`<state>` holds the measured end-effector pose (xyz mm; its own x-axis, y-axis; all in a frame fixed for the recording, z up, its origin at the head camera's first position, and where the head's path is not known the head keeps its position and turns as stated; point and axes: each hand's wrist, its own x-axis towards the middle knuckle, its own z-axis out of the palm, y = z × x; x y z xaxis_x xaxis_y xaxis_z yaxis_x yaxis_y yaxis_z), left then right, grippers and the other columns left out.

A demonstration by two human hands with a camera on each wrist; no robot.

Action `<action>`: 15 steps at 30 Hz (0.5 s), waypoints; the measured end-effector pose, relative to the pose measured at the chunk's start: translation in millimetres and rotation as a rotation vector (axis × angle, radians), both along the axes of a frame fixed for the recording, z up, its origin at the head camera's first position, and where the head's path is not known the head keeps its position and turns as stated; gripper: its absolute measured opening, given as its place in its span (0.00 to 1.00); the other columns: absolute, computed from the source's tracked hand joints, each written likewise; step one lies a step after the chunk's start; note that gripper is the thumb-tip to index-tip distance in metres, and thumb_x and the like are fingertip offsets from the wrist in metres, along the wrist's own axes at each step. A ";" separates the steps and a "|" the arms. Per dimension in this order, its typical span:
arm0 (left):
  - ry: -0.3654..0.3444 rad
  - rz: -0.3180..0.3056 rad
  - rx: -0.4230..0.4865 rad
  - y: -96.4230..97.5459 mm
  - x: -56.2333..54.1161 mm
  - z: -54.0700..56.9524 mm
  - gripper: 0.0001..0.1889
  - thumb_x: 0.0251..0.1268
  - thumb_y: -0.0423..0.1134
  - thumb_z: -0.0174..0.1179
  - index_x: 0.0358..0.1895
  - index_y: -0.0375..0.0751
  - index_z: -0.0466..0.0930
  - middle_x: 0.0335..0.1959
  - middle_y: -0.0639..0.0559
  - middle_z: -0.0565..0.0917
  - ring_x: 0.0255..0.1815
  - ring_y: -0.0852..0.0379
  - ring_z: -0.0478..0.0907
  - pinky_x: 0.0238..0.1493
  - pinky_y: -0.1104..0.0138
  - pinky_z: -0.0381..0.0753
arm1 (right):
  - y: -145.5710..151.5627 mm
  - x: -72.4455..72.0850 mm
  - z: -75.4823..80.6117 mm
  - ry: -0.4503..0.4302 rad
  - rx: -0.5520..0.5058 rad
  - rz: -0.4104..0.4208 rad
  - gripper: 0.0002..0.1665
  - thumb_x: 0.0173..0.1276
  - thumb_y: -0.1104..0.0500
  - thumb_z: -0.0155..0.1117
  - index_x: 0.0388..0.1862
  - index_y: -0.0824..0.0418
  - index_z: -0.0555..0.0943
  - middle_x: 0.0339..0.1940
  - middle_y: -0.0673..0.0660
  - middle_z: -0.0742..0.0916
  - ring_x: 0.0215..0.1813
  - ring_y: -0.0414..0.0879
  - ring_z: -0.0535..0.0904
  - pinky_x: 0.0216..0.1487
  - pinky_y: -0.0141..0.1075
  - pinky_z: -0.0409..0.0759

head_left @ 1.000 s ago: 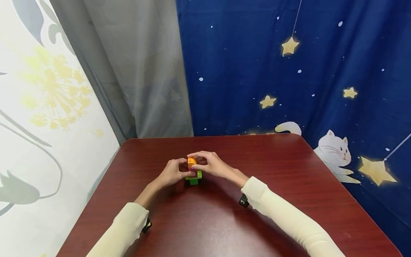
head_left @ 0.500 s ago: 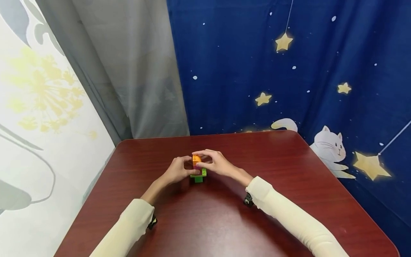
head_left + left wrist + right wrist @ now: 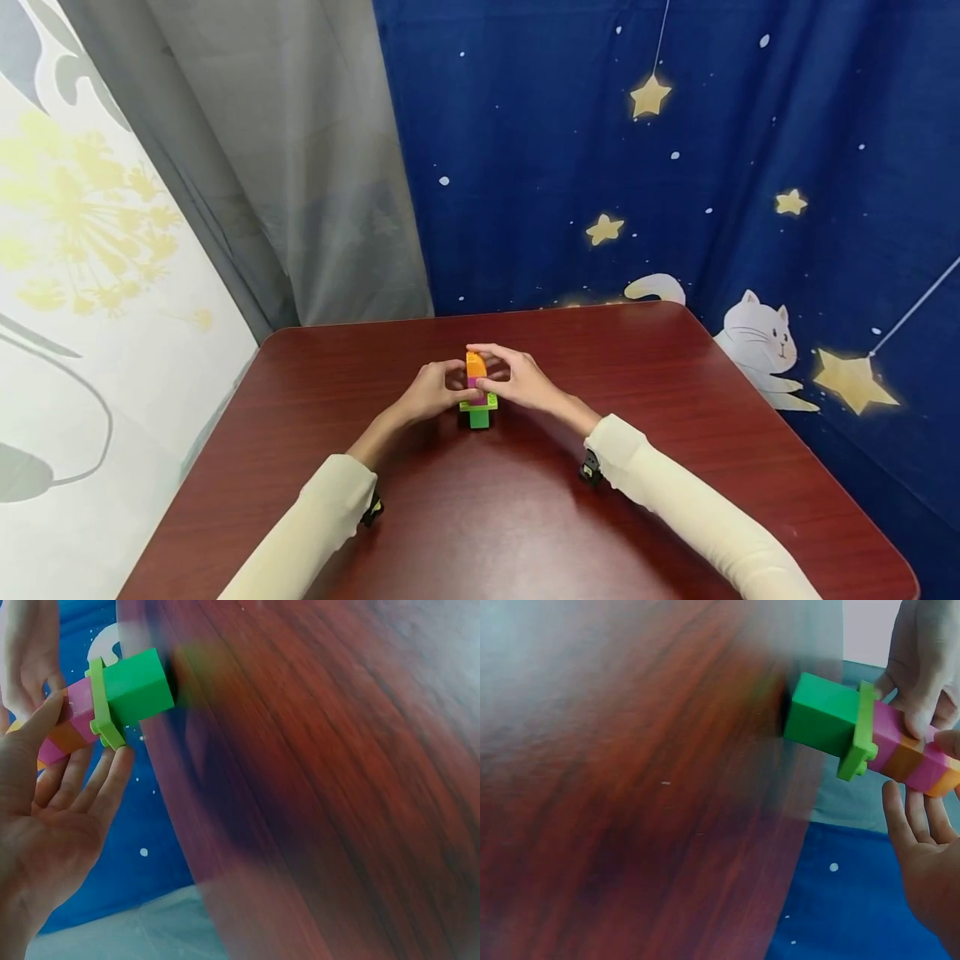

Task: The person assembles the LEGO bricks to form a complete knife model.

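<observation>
A small tower of toy building bricks stands upright on the table, held from both sides. At its foot is a green brick (image 3: 479, 418), topped by a wider light-green plate (image 3: 861, 731) with studs at its ends. Above come a pink brick (image 3: 886, 735), an orange-brown one (image 3: 901, 757) and a second pink brick (image 3: 925, 769). A curved orange brick (image 3: 476, 365) caps the tower. My left hand (image 3: 429, 390) pinches the middle bricks between thumb and fingers. My right hand (image 3: 523, 383) grips the top, its thumb low on the orange brick and index finger over its top.
The reddish-brown table (image 3: 480, 517) has rounded corners, and its far edge runs behind the tower. Beyond it hang a grey curtain (image 3: 337, 208) and a blue curtain (image 3: 540, 167) with stars and a cat. A patterned white wall (image 3: 97, 350) is at the left.
The head view has turned slightly, so the tower and both hands appear farther right. Both hands keep much the same hold on the bricks.
</observation>
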<state>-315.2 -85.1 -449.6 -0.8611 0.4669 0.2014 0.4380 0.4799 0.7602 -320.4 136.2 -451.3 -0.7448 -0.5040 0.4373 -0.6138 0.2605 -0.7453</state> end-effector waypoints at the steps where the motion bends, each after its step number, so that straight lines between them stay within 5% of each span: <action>1: -0.006 0.004 0.003 1.4 -0.3 -0.6 0.24 0.60 0.40 0.78 0.55 0.30 0.83 0.40 0.44 0.90 0.39 0.52 0.89 0.42 0.65 0.87 | 1.2 -0.1 -1.8 -0.015 -0.007 -0.011 0.33 0.69 0.63 0.75 0.72 0.54 0.76 0.56 0.55 0.87 0.54 0.46 0.86 0.53 0.37 0.86; 10: -0.086 0.031 0.048 9.4 1.6 -6.6 0.38 0.60 0.38 0.78 0.70 0.28 0.71 0.45 0.43 0.87 0.43 0.50 0.88 0.46 0.62 0.88 | 9.4 -0.8 -18.3 -0.147 -0.080 -0.051 0.37 0.66 0.66 0.76 0.73 0.58 0.74 0.67 0.59 0.82 0.62 0.55 0.83 0.54 0.41 0.85; 15: -0.071 0.066 0.054 13.1 -3.3 -8.9 0.40 0.61 0.37 0.77 0.74 0.30 0.69 0.50 0.40 0.87 0.43 0.49 0.89 0.42 0.62 0.88 | 11.5 -7.4 -22.4 -0.203 -0.072 -0.057 0.42 0.66 0.68 0.75 0.78 0.62 0.70 0.68 0.63 0.82 0.62 0.56 0.84 0.54 0.39 0.85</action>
